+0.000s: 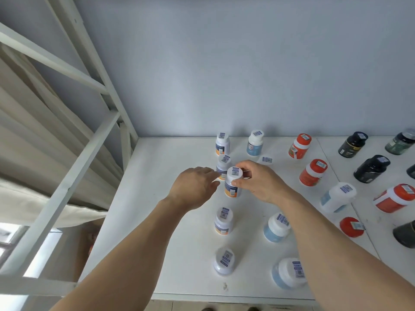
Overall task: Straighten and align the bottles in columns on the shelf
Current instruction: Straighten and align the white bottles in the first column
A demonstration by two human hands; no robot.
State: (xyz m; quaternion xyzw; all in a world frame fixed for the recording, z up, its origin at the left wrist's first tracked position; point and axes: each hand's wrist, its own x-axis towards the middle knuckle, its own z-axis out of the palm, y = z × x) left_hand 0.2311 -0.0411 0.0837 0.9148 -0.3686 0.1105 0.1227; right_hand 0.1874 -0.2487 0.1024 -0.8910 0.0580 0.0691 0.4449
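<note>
Head: right hand (pixel 258 182) grips upright white/orange-label bottle (pixel 233 185).

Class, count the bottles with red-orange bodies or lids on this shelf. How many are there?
4. One at the back by the wall, one in front of it, one near the right edge, one nearest, showing its lid. More may lie out of frame.

Stockroom: white metal shelf (pixel 179 221) w/ labelled bottles (pixel 313 172).

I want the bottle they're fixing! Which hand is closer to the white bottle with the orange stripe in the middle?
Right. The right hand holds the white orange-striped bottle by its cap; the left hand hovers just left of it.
</note>
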